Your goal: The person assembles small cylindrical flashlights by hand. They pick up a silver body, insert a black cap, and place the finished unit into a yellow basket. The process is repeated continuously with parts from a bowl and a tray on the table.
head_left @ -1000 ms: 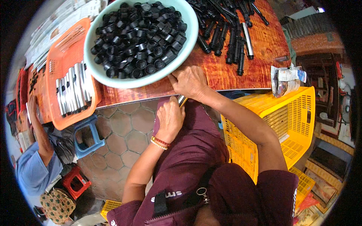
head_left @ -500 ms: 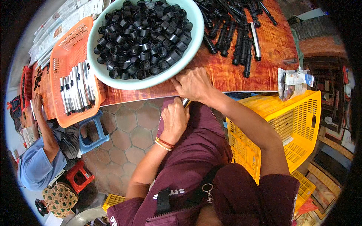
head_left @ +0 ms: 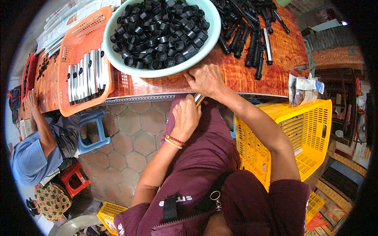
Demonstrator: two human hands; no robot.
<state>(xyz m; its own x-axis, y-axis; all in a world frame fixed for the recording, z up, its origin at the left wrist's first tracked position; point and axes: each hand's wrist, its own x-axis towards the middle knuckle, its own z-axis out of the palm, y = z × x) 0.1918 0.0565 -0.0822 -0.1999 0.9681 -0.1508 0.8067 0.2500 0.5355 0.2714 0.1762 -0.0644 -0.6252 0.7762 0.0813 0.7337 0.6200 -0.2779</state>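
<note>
My left hand (head_left: 187, 118) is closed round a shiny silver tube (head_left: 199, 98), held tilted above my lap just below the table's edge. The tube's upper end points at my right hand (head_left: 207, 81), which sits at that edge with its fingers curled; what they hold, if anything, is hidden under the hand. Just beyond is a pale green basin (head_left: 162, 72) heaped with short black caps (head_left: 159, 37). On the left, an orange basket (head_left: 64, 84) holds several silver tubes (head_left: 84, 76) with black ends. Black tubular parts (head_left: 246, 39) lie piled at the right.
One silver tube (head_left: 267, 47) lies beside the black pile. A crumpled bag (head_left: 305, 89) sits at the table's right corner, above a yellow crate (head_left: 311, 157). At left, a person in blue (head_left: 33, 157) sits by the table, near blue (head_left: 94, 131) and red (head_left: 75, 177) stools.
The basin and basket appear higher and further right in view. More of the tube shows between my hands. The other person's hand has shifted at the table's left end.
</note>
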